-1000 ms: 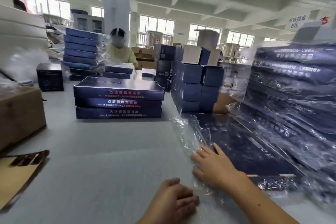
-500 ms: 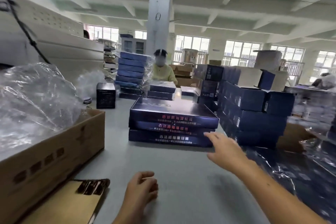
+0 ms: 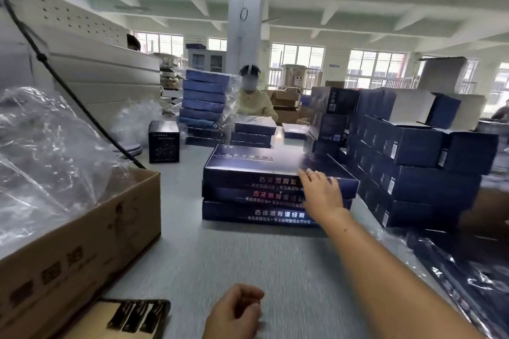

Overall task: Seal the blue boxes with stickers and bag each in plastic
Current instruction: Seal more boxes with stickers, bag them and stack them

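Note:
A stack of three flat dark blue boxes (image 3: pixel 256 173) with white and red lettering lies in the middle of the grey table (image 3: pixel 234 256). My right hand (image 3: pixel 321 194) stretches out to the front right corner of the top box, fingers straight, touching its edge. Close to me at the bottom, my left hand (image 3: pixel 234 311) hovers over the table with fingers loosely curled, holding nothing. Bagged blue boxes (image 3: pixel 462 278) in clear plastic lie at the lower right.
A cardboard carton (image 3: pixel 82 234) full of clear plastic bags (image 3: pixel 46 157) stands at the left. A brown card (image 3: pixel 132 319) lies at the bottom left. Tall piles of dark blue cartons (image 3: pixel 413 162) fill the right. A person (image 3: pixel 254 102) sits at the far end behind more box stacks (image 3: pixel 205 107).
My view swung left, away from the bagged box on the right. My right hand left the plastic bag and reached forward to the top box of the stack.

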